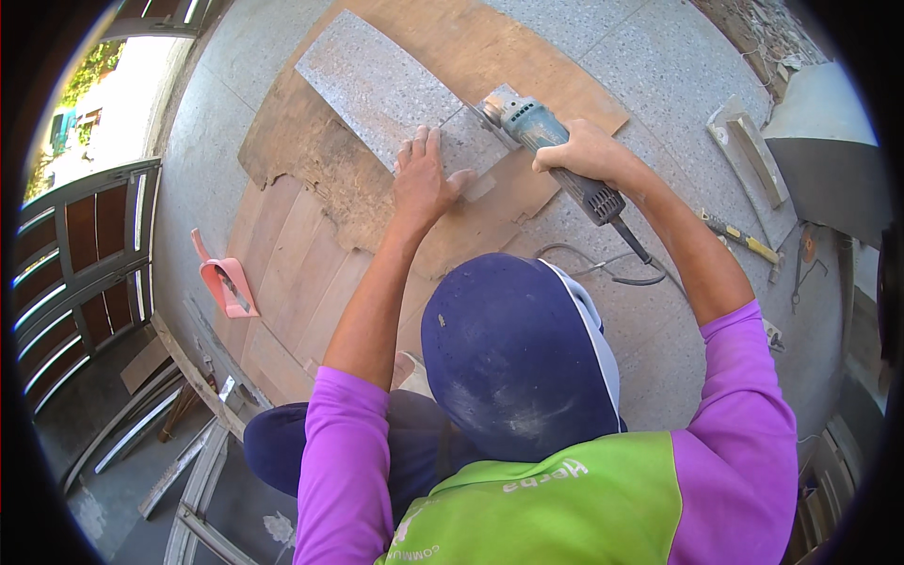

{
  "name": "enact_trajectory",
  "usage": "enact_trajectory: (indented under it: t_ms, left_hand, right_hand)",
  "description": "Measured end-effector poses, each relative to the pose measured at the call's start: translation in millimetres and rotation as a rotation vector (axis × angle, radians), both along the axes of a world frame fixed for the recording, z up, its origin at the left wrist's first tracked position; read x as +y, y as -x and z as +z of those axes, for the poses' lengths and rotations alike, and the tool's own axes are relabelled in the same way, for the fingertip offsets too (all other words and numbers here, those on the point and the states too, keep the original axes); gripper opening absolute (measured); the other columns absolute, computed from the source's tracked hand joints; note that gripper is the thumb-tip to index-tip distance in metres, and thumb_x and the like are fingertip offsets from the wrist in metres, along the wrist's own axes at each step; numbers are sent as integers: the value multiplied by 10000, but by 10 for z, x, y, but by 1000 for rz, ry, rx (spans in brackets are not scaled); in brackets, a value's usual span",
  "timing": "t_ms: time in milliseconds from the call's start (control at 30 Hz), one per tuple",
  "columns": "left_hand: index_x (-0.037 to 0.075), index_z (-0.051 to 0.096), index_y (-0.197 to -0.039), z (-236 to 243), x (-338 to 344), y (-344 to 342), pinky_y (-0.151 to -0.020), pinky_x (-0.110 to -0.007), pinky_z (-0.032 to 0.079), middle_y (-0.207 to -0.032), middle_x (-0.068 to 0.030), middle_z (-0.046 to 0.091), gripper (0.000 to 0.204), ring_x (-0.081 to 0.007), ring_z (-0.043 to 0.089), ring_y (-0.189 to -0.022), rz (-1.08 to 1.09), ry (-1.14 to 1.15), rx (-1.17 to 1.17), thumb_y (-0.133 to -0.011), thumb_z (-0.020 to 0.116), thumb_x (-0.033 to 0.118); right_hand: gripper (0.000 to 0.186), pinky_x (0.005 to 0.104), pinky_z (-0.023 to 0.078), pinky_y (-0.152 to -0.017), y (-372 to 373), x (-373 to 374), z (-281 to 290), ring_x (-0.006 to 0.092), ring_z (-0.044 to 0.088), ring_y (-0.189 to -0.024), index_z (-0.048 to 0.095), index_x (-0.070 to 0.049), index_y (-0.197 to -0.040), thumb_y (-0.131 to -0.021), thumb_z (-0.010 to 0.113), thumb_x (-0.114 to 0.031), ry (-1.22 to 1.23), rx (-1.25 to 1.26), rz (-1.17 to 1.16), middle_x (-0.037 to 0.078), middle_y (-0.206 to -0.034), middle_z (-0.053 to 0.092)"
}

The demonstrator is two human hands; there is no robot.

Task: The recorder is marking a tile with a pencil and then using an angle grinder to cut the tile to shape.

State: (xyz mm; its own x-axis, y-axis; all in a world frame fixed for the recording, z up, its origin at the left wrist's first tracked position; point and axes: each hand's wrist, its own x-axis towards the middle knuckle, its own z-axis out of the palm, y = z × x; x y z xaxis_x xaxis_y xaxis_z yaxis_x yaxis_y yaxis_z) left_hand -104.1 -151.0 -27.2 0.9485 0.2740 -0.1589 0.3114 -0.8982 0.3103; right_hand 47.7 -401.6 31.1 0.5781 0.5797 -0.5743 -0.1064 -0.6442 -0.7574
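A speckled grey terrazzo slab (372,80) lies slantwise on a worn sheet of plywood (330,160). My left hand (426,184) presses on its near edge, fingers stretched out and thumb apart. In my right hand (593,155) is a blue-green angle grinder (532,122), gripped round its body. The grinder's disc end meets the slab near its right end, where a thin line crosses the surface. How deep the disc sits cannot be made out. A black cord (636,245) runs from the grinder's rear to the floor.
A pink dustpan-like scoop (226,287) lies on wooden boards (292,254) at left. To the right are a plastering float (753,155), a yellow-handled hammer (744,235) and a grey container (829,160). Metal profiles (193,499) lean at lower left by a slatted gate (89,254).
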Motion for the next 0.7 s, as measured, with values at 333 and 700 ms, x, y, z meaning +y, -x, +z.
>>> enact_trajectory:
  t_ms: [333, 700]
  left_hand:
    - [19, 421, -1580, 29, -5, -12, -1228, -546, 360, -1664, -210, 381, 990, -468, 367, -1505, 6, 1, 11, -826, 821, 520]
    - [20, 418, -1579, 38, -11, 0, -1223, -541, 365, -1657, -219, 385, 988, -474, 382, -1491, -2, -16, 10, -829, 819, 524]
  right_hand:
    - [486, 368, 498, -594, -1, 58, 33, 228, 649, -685, 739, 48, -954, -667, 817, -336, 5, -20, -49, 152, -820, 696]
    - [504, 356, 500, -605, -24, 81, -18, 218, 651, -702, 709, 58, -1017, -710, 823, -326, -21, -7, -3, 147, -855, 698]
